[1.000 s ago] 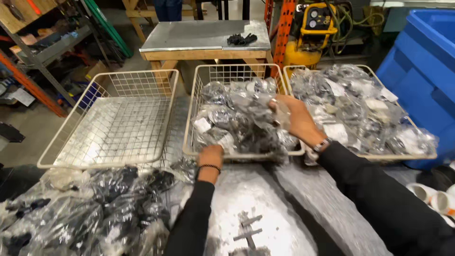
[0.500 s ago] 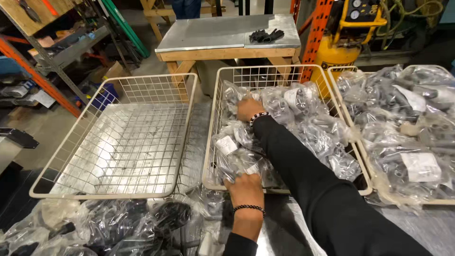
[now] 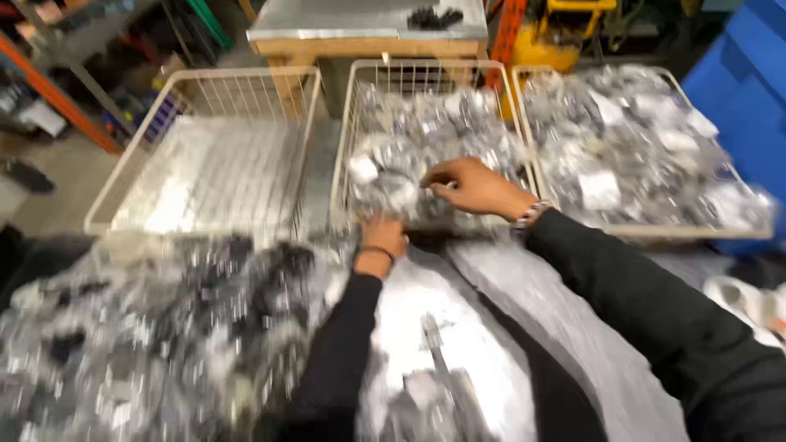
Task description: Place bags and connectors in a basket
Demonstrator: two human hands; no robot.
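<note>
Right hand [image 3: 471,187] is down in the middle white wire basket [image 3: 344,164], fingers curled over one of the clear plastic bags of dark parts [image 3: 393,192] near the front of the heap; the blur hides whether they actually pinch it. That basket is piled high with the same shiny bags. Left hand [image 3: 382,239] sits at the basket's front rim, knuckles up, fingers tucked out of sight against the wire, so its grip cannot be told; a dark bead bracelet [image 3: 375,251] rings the wrist.

To the right, a second white wire basket [image 3: 655,232] is just as full of bagged parts. To the left, a third white wire basket [image 3: 196,147] shows only bare mesh. In front of it, a loose heap of clear bags with black parts [image 3: 155,344] spreads over the near bench. Behind the baskets stands a wooden table with a grey metal top [image 3: 360,20], and a blue plastic bin [image 3: 749,90] sits at far right.
</note>
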